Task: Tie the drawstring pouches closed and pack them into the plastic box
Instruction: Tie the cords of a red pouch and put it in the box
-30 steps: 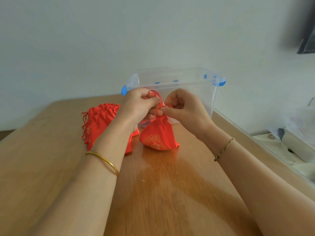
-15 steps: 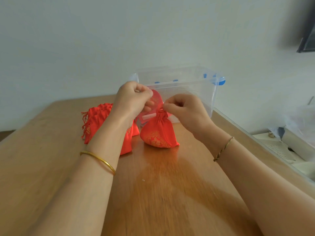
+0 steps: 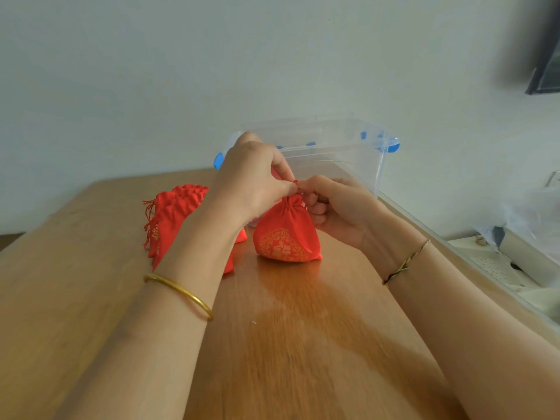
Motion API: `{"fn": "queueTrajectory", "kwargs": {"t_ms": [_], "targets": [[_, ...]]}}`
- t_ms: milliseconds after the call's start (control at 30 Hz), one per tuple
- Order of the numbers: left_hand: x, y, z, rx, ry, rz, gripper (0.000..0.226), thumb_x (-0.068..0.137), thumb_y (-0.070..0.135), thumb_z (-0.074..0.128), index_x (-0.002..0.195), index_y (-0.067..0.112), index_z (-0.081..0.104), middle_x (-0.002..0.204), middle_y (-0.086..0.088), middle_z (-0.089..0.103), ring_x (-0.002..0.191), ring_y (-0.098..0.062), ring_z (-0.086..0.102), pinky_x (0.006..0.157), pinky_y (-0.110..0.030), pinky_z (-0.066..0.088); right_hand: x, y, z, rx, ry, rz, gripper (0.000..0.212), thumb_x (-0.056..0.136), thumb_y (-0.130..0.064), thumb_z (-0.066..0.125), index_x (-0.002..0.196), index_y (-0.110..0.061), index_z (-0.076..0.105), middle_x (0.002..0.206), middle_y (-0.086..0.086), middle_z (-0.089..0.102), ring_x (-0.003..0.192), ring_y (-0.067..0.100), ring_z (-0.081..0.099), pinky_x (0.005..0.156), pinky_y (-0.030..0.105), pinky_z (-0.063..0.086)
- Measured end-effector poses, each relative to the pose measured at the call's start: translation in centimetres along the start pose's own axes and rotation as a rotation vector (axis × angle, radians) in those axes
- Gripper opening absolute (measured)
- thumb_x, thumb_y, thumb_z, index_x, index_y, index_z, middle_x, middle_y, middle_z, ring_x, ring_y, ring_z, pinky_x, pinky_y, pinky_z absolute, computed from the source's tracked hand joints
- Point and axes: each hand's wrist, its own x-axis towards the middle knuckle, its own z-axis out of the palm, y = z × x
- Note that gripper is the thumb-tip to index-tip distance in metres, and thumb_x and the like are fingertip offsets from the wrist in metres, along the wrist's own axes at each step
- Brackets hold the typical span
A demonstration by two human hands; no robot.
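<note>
Right now my left hand (image 3: 254, 174) and right hand (image 3: 336, 207) each pinch the drawstring (image 3: 296, 184) at the gathered neck of the pouch (image 3: 286, 237) standing on the table (image 3: 303, 344). A pile of flat pouches (image 3: 172, 213) lies just left, untied I judge, and I see none packed in the plastic box (image 3: 348, 159) behind.

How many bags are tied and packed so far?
The red pouch already looks gathered shut at its neck. Right now the left hand and right hand pinch its drawstring, tying it. Left to do: the pile of pouches beside it, and packing; no pouch shows in the visible part of the plastic box.
</note>
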Motion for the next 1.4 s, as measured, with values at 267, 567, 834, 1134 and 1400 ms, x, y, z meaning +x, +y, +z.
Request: {"fn": "queueTrajectory", "kwargs": {"t_ms": [267, 567, 834, 1134, 1400], "targets": [[0.3, -0.4, 0.2, 0.006, 0.063, 0.066, 0.004, 0.079, 0.015, 0.068, 0.076, 0.015, 0.069, 0.094, 0.002, 0.046, 0.079, -0.010, 0.048, 0.073, -0.022, 0.038, 0.0, -0.3, -0.3, -0.047, -0.081, -0.102, 0.024, 0.089, -0.007, 0.057, 0.066, -0.010, 0.060, 0.054, -0.001, 0.041, 0.046, 0.006, 0.031, 0.043, 0.016, 0.027], [0.6, -1.9, 0.6, -0.061, 0.030, -0.041, 0.012, 0.086, 0.006, 0.056, 0.080, 0.000, 0.065, 0.083, 0.002, 0.052, 0.077, -0.013, 0.048, 0.065, -0.017, 0.033, 0.0, 0.4, -1.1, -0.412, 0.110, -0.094, 0.012, 0.091, -0.018, 0.057, 0.081, -0.011, 0.059, 0.068, 0.000, 0.048, 0.059, 0.009, 0.043, 0.056, 0.023, 0.035], [0.6, -2.4, -0.7, -0.523, -0.044, -0.294, 0.020, 0.091, 0.013, 0.054, 0.071, 0.013, 0.060, 0.068, -0.001, 0.058, 0.063, -0.017, 0.055, 0.069, -0.032, 0.050, -0.8, 2.5, 1.4, -0.893, 0.226, -0.361, 0.027, 0.082, -0.016, 0.064, 0.106, -0.009, 0.054, 0.093, -0.002, 0.060, 0.087, 0.017, 0.059, 0.081, 0.036, 0.051], [2.2, -11.1, -2.7, -0.026, 0.160, -0.387, 0.020, 0.079, 0.010, 0.062, 0.096, 0.002, 0.069, 0.103, -0.019, 0.067, 0.098, -0.029, 0.061, 0.092, -0.037, 0.047, 5.1, -7.2, 3.9, -0.639, 0.245, -0.394, 0.005, 0.077, -0.001, 0.065, 0.079, -0.005, 0.065, 0.065, 0.008, 0.056, 0.064, 0.021, 0.054, 0.067, 0.039, 0.048], [1.4, -16.4, -0.4, 0.153, -0.102, -0.410, 0.039, 0.078, 0.017, 0.063, 0.116, 0.018, 0.059, 0.124, -0.013, 0.056, 0.115, -0.033, 0.052, 0.098, -0.049, 0.041, 13.8, -8.1, 5.6, -0.921, 0.211, -0.047, 0.005, 0.084, -0.007, 0.061, 0.082, -0.004, 0.058, 0.084, 0.010, 0.057, 0.071, 0.020, 0.058, 0.062, 0.025, 0.053]]}}
